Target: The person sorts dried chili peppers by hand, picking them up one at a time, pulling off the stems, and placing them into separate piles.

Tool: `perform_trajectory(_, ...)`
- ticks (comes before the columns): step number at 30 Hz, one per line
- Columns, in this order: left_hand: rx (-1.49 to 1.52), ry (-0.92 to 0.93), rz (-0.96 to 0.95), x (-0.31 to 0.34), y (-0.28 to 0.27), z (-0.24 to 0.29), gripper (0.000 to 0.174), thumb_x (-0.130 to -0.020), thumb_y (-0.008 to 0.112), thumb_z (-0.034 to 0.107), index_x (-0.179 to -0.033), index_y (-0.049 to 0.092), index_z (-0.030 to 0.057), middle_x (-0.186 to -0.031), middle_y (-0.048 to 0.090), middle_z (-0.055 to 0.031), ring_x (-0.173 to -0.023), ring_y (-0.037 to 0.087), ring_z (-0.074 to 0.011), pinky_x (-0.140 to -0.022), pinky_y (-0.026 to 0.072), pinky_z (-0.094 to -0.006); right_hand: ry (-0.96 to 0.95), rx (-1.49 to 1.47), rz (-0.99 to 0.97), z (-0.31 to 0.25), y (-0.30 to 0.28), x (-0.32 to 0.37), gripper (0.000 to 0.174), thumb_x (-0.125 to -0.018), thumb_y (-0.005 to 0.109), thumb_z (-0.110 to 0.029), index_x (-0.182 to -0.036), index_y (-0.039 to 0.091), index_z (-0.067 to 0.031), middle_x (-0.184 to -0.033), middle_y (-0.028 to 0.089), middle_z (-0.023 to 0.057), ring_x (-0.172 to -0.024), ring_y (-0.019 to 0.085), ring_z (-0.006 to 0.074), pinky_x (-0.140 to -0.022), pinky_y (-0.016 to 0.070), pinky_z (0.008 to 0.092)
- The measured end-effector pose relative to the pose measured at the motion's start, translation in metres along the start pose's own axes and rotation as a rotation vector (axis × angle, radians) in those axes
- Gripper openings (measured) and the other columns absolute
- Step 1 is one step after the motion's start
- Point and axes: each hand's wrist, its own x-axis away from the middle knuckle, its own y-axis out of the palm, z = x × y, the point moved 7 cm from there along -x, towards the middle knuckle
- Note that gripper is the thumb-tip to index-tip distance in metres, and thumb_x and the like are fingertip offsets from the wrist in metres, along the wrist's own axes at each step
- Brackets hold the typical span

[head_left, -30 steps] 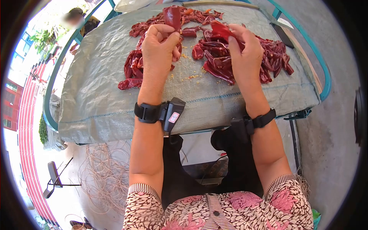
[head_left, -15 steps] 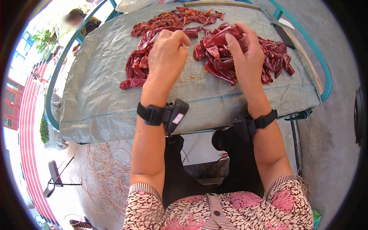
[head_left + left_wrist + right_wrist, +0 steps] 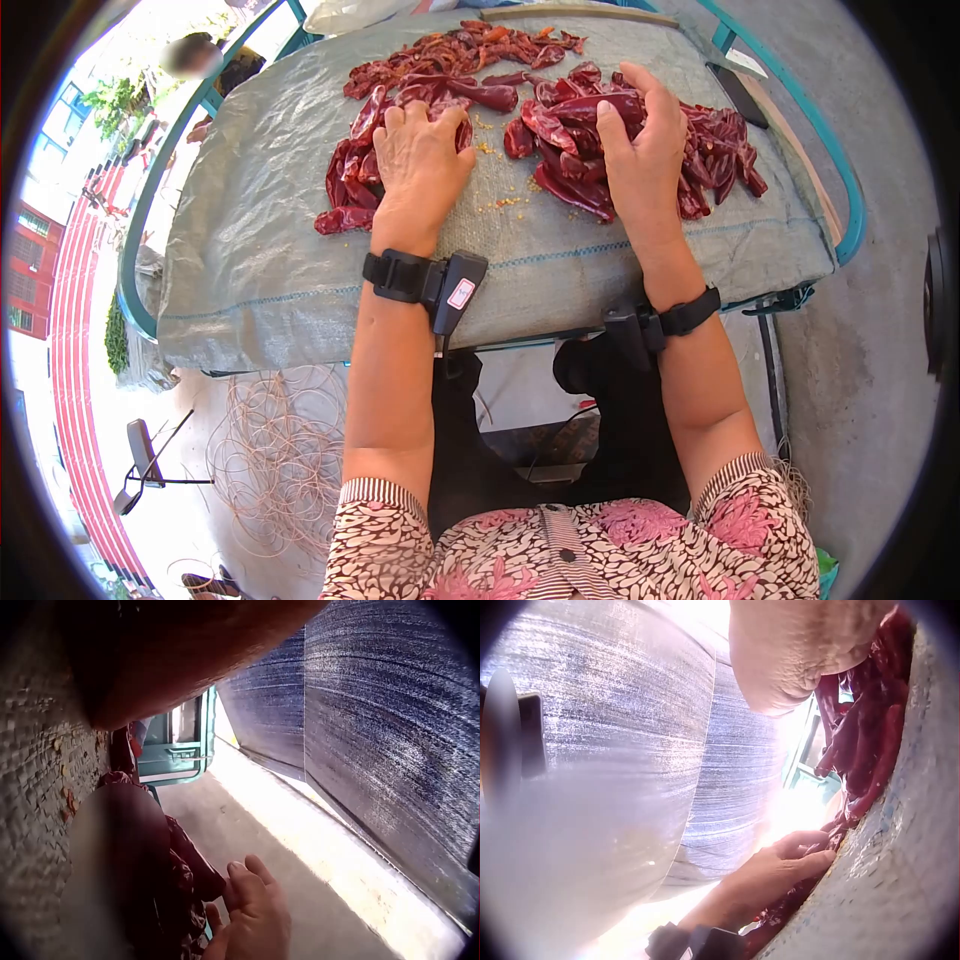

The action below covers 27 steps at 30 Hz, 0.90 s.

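Dried red chili peppers lie in piles on a woven plastic sheet (image 3: 250, 180). My left hand (image 3: 420, 170) is over the left chili pile (image 3: 347, 172), back of the hand up, fingers spread on the peppers. In the right wrist view the same left hand (image 3: 765, 874) touches the chilies with its fingers nearly straight. At the right chili pile (image 3: 565, 135) is my right hand (image 3: 648, 160), thumb and index finger apart beside a long chili (image 3: 600, 106). The left wrist view shows the right hand's fingertips (image 3: 238, 871) next to a chili's tip.
Farther back lies a heap of smaller, shrivelled chilies (image 3: 440, 52). Pale yellow seeds (image 3: 495, 203) are scattered between the piles. A dark flat object (image 3: 738, 95) rests at the right, inside the teal metal rail (image 3: 845, 190). A person sits beyond the far left corner.
My left hand has lowered the chili it held up onto the left pile and let go. My right hand held a chili above its pile; its fingers have now opened over the pile.
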Motion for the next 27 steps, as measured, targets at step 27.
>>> perform_trajectory(27,0.979,0.176,0.198,-0.002,-0.039,0.023,0.022,-0.081,0.064,-0.002,-0.102,0.07,0.0026,-0.092,0.071,-0.0068,-0.086,0.067,-0.0121,-0.076,0.0521,-0.0255,-0.311,0.059,-0.283,-0.057,0.013,0.004,0.045,-0.081,0.077,-0.017,-0.124,0.066,-0.0171,-0.111,0.07,0.0043,-0.107,0.061,0.025,-0.113,0.028,0.0492)
